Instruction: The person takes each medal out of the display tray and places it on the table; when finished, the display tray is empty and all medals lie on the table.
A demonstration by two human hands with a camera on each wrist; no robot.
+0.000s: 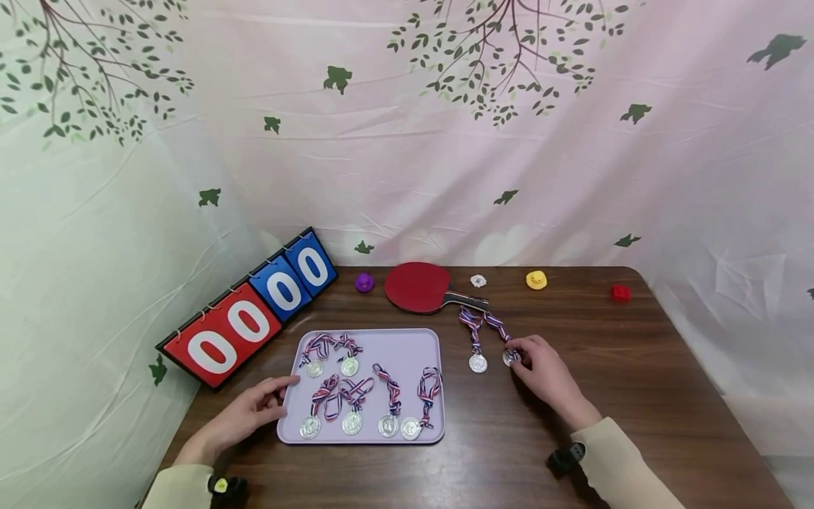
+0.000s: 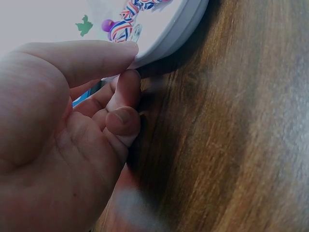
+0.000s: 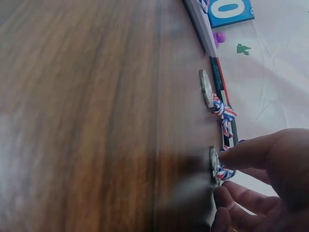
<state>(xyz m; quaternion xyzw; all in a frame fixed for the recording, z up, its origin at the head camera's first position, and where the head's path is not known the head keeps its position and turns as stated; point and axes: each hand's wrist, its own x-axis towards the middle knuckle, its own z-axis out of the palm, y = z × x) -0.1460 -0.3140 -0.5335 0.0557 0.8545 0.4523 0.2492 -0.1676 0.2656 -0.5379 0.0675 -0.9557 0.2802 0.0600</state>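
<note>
My right hand (image 1: 545,371) is at the right of the table, its thumb and fingers on a silver medal (image 3: 214,164) with a knotted red, white and blue ribbon; the hand covers part of the disc. Just to its left lies a second medal (image 1: 478,363), ribbon stretched away from me. At the left edge of the pale purple tray (image 1: 413,346), my left hand (image 1: 244,413) pinches the rim between thumb and curled fingers. Several medals lie in the tray: two in the back left, others in a front row, including one medal (image 1: 410,428) near the right wall.
Left of the tray stands a flip scoreboard (image 1: 251,311) with red and blue zeros. Along the back are a purple duck (image 1: 364,283), a red table tennis paddle (image 1: 416,288), a small white ornament (image 1: 478,281), a yellow duck (image 1: 536,280) and a red block (image 1: 620,293).
</note>
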